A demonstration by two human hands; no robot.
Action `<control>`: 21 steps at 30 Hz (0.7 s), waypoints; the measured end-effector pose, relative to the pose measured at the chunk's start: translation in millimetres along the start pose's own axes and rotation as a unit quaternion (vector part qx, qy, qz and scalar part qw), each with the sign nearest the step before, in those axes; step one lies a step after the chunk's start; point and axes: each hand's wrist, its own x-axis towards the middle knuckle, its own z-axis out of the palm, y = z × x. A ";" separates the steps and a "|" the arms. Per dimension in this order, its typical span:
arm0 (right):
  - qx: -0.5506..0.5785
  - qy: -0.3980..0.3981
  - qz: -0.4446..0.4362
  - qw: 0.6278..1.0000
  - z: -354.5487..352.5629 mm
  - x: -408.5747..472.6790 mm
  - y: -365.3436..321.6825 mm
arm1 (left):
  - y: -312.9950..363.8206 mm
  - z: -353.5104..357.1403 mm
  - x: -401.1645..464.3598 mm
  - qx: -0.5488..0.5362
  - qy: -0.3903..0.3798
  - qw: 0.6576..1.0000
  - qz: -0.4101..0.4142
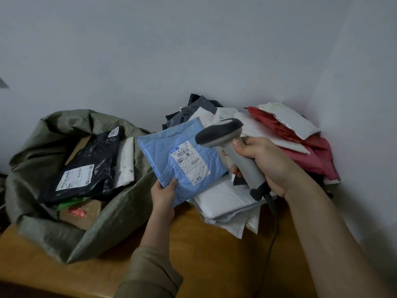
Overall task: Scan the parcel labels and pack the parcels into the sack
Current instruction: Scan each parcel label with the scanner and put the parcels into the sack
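Observation:
My left hand [164, 195] pinches the near corner of a light blue padded parcel [163, 155], holding it tilted above the table with its white label [190, 163] facing up. My right hand [266, 162] grips the handle of a grey barcode scanner [223, 134], whose dark head hangs just over the label's upper right. To the left lies the open green woven sack [111, 222], holding a black parcel [90, 164] with a white label, a white parcel and a brown box.
A heap of white, grey and red parcels [279, 134] fills the right corner against the wall. White mailers [225, 201] lie under the blue parcel. The scanner cable [272, 233] runs down across the wooden table [204, 254].

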 end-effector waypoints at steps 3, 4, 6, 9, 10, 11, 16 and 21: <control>-0.007 0.003 -0.011 1.000 -0.3 -6.9 -10.0 | 3.2 -6.3 5.4 0.001 0.010 1.000 -0.002; -0.015 0.006 -0.015 1.000 -1.2 -9.9 -13.5 | 3.9 -8.2 6.4 0.002 0.013 1.000 -0.004; -0.028 0.009 -0.023 0.999 -4.1 -15.5 -19.6 | 4.6 -11.4 8.2 0.006 0.017 1.000 -0.009; -0.030 0.016 -0.023 0.999 -9.0 -22.2 -27.5 | 4.6 -13.9 10.5 0.006 0.021 1.000 -0.011; -0.027 0.019 -0.020 0.999 -10.7 -24.2 -30.0 | 4.9 -14.2 11.1 0.008 0.022 1.000 -0.011; -0.023 0.022 -0.018 0.999 -12.3 -25.7 -32.1 | 5.2 -14.3 11.8 0.011 0.023 1.000 -0.011; -0.016 0.038 -0.015 0.999 -21.0 -32.1 -37.2 | 5.2 -13.8 15.0 0.025 0.029 0.999 -0.007; -0.016 0.051 -0.021 0.998 -28.4 -37.8 -38.6 | 4.9 -13.2 16.0 0.033 0.043 0.999 0.003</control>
